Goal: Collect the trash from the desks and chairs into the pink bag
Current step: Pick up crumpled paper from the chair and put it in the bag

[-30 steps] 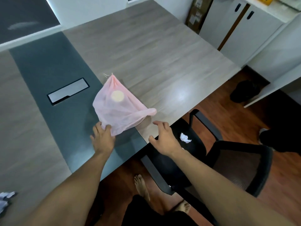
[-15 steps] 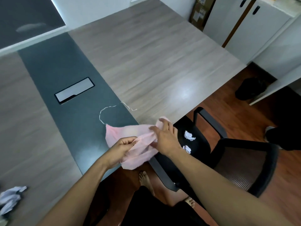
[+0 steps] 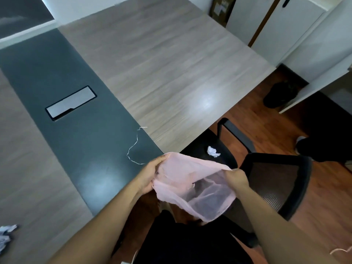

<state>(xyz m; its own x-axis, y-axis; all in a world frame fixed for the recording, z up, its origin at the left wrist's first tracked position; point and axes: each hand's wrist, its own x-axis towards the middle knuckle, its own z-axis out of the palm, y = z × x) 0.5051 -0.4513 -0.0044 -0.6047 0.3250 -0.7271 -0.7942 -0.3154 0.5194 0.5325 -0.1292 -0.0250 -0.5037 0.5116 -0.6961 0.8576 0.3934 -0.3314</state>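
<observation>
At the desk's (image 3: 162, 63) near left edge, a crumpled paper (image 3: 6, 233) lies on the wood-grain top, partly cut off by the frame. Farther along, a dark grey strip crosses the desk, with a metal cable hatch (image 3: 70, 102) set flush in it. Toward the desk's near edge, a thin white string (image 3: 134, 147) lies loose on that strip. Just off the desk's near edge, the left hand (image 3: 150, 175) grips one side of the pink bag's (image 3: 192, 185) rim with curled fingers. The right hand (image 3: 236, 178) pinches the opposite side, and the translucent bag hangs between the hands, mouth pulled apart. Beyond the desk's near right corner stands a black chair (image 3: 276, 183); a white paper wad (image 3: 213, 151) rests on its seat, close beside the desk edge. White cabinets (image 3: 276, 25) stand past the desk's far right side.
</observation>
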